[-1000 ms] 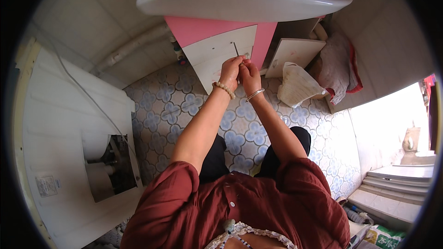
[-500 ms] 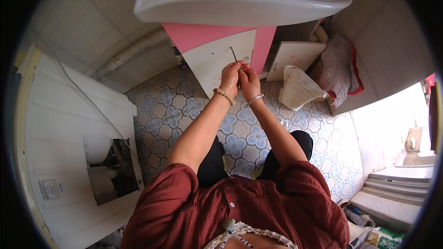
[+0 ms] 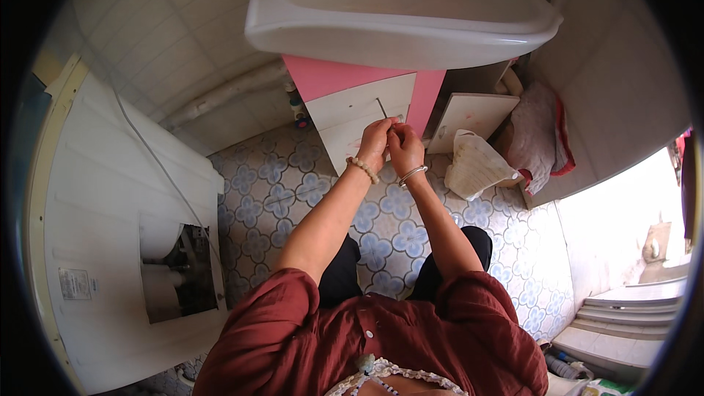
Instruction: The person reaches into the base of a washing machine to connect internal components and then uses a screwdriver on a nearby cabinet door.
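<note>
My left hand point(image 3: 374, 144) and my right hand point(image 3: 405, 148) meet in front of the pink and white cabinet under the washbasin. Both are closed, fingertips pressed together. A thin dark rod point(image 3: 381, 108) sticks up from the fingers of my left hand, against the white door panel point(image 3: 339, 123). What my right fingers pinch is hidden, and the rod's lower end is covered by my hands. Beside the fingertips, a small pale piece point(image 3: 400, 119) shows on the panel; its kind is unclear.
Above the cabinet hangs the white washbasin point(image 3: 403, 48). To the right are an open white door point(image 3: 473, 119), a cream plastic bag point(image 3: 477, 169) and a grey cloth with red edging point(image 3: 539, 136). At left stands a white appliance housing point(image 3: 110, 198) with an open cut-out. Patterned tiles point(image 3: 374, 238) cover the floor.
The view has tilted up, so the basin, cabinet and hands sit lower and more of the basin shows. My hands stay together at the same part of the cabinet.
</note>
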